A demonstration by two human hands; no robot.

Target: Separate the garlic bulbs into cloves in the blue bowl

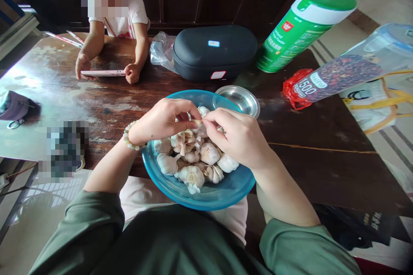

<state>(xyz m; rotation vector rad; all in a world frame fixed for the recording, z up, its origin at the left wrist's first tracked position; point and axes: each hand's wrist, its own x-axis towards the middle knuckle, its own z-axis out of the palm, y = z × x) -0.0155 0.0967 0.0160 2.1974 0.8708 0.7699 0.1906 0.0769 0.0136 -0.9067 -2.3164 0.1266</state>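
Over a blue glass bowl my left hand and my right hand meet, their fingertips pinching a small pale garlic clove. The fingers hide most of the clove. Below my hands, several whole garlic bulbs lie in the bowl with loose papery skins among them. A bead bracelet circles my left wrist. Both hands are nearest the bulbs at the bowl's far side and do not appear to touch them.
A steel dish sits beyond the bowl on the worn wooden table. Further back are a black zip case, a green canister and a plastic jar of dark grains. Across the table, a person handles a pink tablet.
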